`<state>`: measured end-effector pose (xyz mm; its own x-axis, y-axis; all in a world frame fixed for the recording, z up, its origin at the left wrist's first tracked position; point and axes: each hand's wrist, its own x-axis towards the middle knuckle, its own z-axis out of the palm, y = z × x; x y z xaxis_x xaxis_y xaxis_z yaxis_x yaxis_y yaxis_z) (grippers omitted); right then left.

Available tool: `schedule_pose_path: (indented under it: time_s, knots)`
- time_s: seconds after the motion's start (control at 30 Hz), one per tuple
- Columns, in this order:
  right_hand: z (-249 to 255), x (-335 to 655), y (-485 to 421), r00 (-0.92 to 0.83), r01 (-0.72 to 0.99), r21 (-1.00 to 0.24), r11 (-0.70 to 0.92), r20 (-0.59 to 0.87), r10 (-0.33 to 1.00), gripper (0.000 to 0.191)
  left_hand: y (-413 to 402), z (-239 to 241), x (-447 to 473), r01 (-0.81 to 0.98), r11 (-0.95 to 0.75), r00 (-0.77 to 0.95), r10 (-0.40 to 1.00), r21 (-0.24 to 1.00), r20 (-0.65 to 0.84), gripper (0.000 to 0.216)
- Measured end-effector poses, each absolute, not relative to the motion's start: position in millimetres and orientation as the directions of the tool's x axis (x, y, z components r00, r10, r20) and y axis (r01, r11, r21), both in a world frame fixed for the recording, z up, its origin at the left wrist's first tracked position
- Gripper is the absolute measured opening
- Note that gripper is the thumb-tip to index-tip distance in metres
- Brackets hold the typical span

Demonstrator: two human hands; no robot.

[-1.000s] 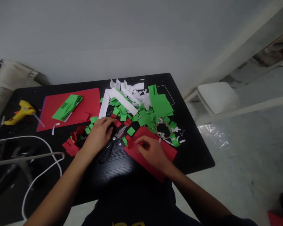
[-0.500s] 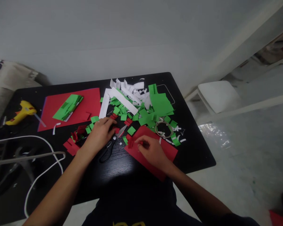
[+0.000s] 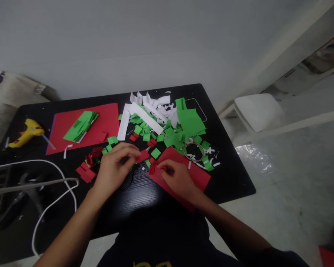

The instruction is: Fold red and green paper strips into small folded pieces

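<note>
My left hand [image 3: 117,163] pinches a small red paper piece [image 3: 142,156] between thumb and fingertips, lifted over the scissors [image 3: 148,148]. The scissors lie on the table, mostly hidden by that hand and the piece. My right hand [image 3: 179,180] is closed in a pinch above a red paper sheet [image 3: 202,180]; red shows at its fingertips, but I cannot tell whether it is a separate bit or the sheet behind. A folded red piece [image 3: 152,169] rests at the sheet's left edge. Nearby lies a green paper square [image 3: 156,153].
Green and white paper scraps [image 3: 147,118] pile up behind the hands, beside a ring [image 3: 194,152]. At left are a yellow glue gun [image 3: 28,133], a green paper bundle [image 3: 81,127] on red paper, and a white cable [image 3: 48,207]. A white stool [image 3: 257,111] stands right.
My left hand has picked up a red paper piece from beside the scissors and drawn it slightly toward me. My right hand has barely moved.
</note>
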<state>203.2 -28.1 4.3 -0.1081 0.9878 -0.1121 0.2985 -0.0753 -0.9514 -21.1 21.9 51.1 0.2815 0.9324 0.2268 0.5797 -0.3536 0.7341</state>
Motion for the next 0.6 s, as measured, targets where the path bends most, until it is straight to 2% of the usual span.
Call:
schedule_pose_path:
  time_s: [0.1, 0.2, 0.4, 0.6]
  knots:
    - [5.7, 201.8, -28.4, -0.125, 0.314, -0.947, -0.075, -0.12, 0.985, 0.023, -0.2, 55.6, 1.3, 0.486, -0.41, 0.41, 0.887, 0.772, 0.213, 0.021]
    - [7.0, 202.0, -28.9, -0.141, 0.317, -0.945, -0.078, -0.128, 0.982, 0.021, -11.6, 44.4, 13.0, 0.475, -0.526, 0.518, 0.815, 0.705, 0.259, 0.023]
    - [10.2, 203.4, -30.1, -0.137, 0.253, -0.962, -0.098, -0.136, 0.981, 0.018, -8.9, 27.2, 5.2, 0.535, -0.667, 0.631, 0.723, 0.519, 0.279, 0.029]
    - [7.0, 205.5, -31.7, -0.137, 0.182, -0.978, -0.105, -0.131, 0.982, 0.02, -9.2, 28.1, 3.3, 0.547, -0.685, 0.632, 0.715, 0.481, 0.298, 0.03]
